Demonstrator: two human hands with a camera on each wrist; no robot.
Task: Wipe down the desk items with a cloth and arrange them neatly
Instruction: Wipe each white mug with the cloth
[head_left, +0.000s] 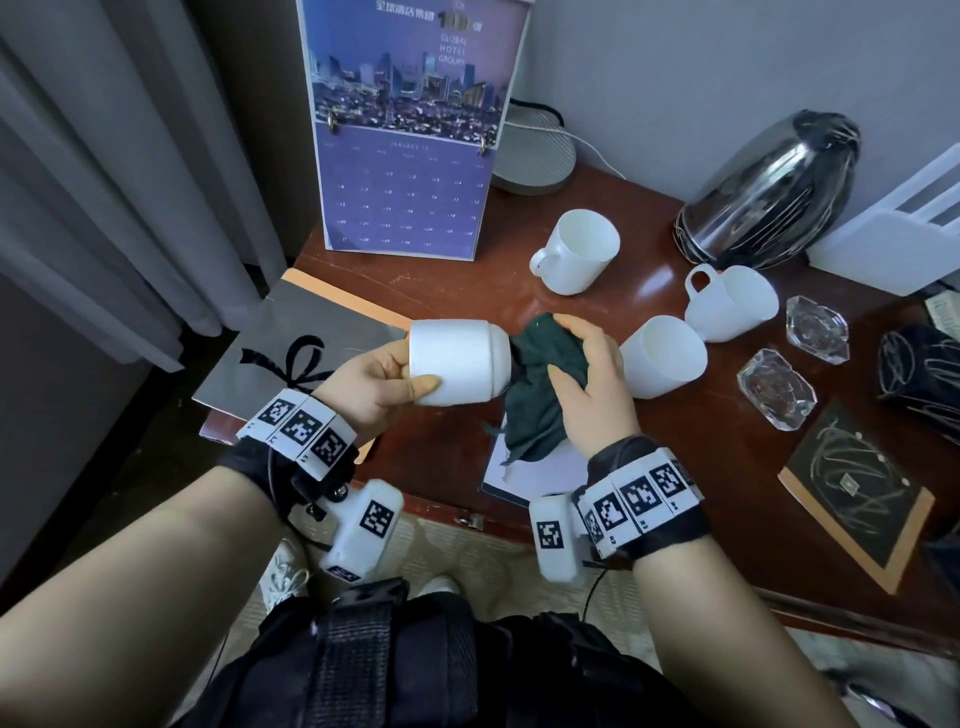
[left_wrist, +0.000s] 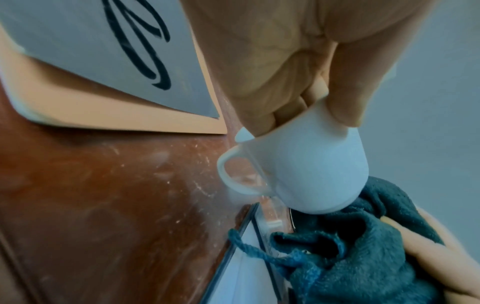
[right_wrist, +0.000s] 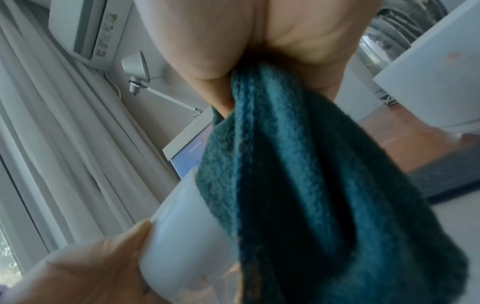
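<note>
My left hand (head_left: 395, 376) grips a white cup (head_left: 454, 361) on its side above the wooden desk (head_left: 675, 415), fingers inside the rim, its base pointing right. My right hand (head_left: 582, 364) holds a dark green cloth (head_left: 540, 395) bunched against the cup's base. In the left wrist view the cup (left_wrist: 306, 170) hangs from my fingers with its handle to the left and the cloth (left_wrist: 363, 251) under it. The right wrist view shows the cloth (right_wrist: 311, 185) draped from my fingers onto the cup (right_wrist: 182, 236).
Three more white cups (head_left: 576, 252) (head_left: 732, 304) (head_left: 662, 356) lie or stand on the desk. Behind are a calendar (head_left: 410, 130), a steel kettle (head_left: 769, 192) and a white box (head_left: 893, 228). Two glass ashtrays (head_left: 776, 387), a dark booklet (head_left: 857, 488) and a grey folder (head_left: 296, 343) lie around.
</note>
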